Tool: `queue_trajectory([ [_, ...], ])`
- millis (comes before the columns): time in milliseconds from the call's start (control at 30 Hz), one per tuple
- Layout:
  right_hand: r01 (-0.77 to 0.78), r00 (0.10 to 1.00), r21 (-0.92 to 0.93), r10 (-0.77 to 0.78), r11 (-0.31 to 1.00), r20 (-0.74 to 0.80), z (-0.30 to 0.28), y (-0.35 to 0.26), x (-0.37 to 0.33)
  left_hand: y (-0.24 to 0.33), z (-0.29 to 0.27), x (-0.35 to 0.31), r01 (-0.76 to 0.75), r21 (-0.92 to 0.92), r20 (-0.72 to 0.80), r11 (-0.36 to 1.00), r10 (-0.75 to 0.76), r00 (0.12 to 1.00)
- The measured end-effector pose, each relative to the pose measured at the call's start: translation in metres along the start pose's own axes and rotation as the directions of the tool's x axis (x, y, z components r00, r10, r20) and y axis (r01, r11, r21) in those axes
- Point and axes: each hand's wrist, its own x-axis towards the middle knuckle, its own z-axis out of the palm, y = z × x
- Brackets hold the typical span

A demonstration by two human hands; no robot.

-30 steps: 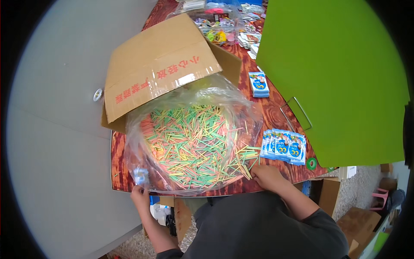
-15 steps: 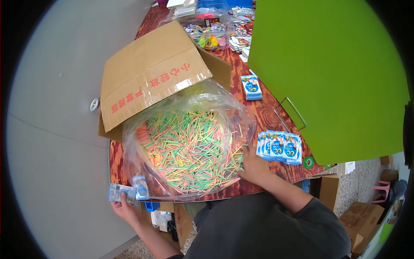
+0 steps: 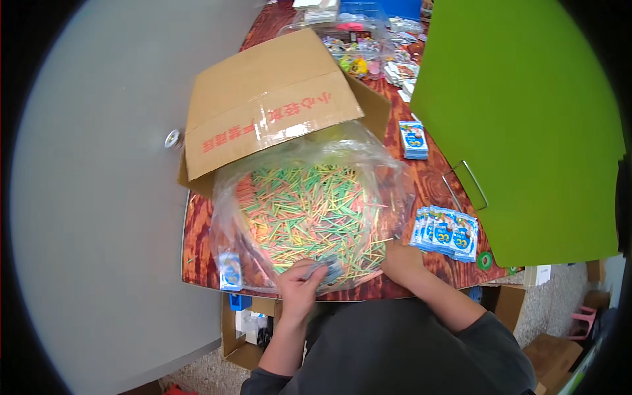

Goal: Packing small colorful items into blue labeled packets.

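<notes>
Red-brown table (image 3: 196, 240) holds a clear bag (image 3: 225, 220) with a heap of coloured sticks (image 3: 306, 214). Your right hand (image 3: 403, 263) curls at their right side; I can't tell if it grips any. Your left hand (image 3: 297, 284) pinches a small packet (image 3: 332, 268) over their near edge.

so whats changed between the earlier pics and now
The left hand, gripping a packet, has moved right, from the left corner of the table to the near side of the sticks. The right hand is still by their right edge; any hold is unclear. The box, fanned packets and corner packet stayed put.
</notes>
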Motion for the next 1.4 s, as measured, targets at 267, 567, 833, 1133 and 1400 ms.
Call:
queue_trajectory([
  [267, 0.140, 0.984, -0.055, -0.145, 0.989, -0.101, -0.033, -0.004, -0.014, -0.016, 0.000, 0.008, -0.170, 0.129, 0.005, 0.977, 0.170, 0.985],
  [567, 0.264, 0.964, 0.176, -0.254, 0.948, -0.075, -0.081, -0.030, 0.009, -0.018, 0.003, -0.001, -0.261, 0.309, -0.014, 0.914, 0.279, 0.960],
  [833, 0.819, 0.572, 0.377, -0.570, 0.432, -0.590, -0.075, -0.053, -0.012, -0.012, 0.003, -0.001, -0.321, 0.430, -0.023, 0.844, 0.366, 0.930],
  [1133, 0.691, 0.711, 0.397, -0.471, 0.604, -0.522, -0.071, -0.064, -0.032, -0.020, 0.004, 0.002, -0.549, 0.640, 0.183, 0.538, 0.587, 0.789],
  [1400, 0.718, 0.693, 0.447, -0.610, 0.533, -0.385, -0.060, -0.045, -0.025, -0.013, 0.017, 0.004, -0.440, 0.574, 0.242, 0.690, 0.371, 0.897],
])
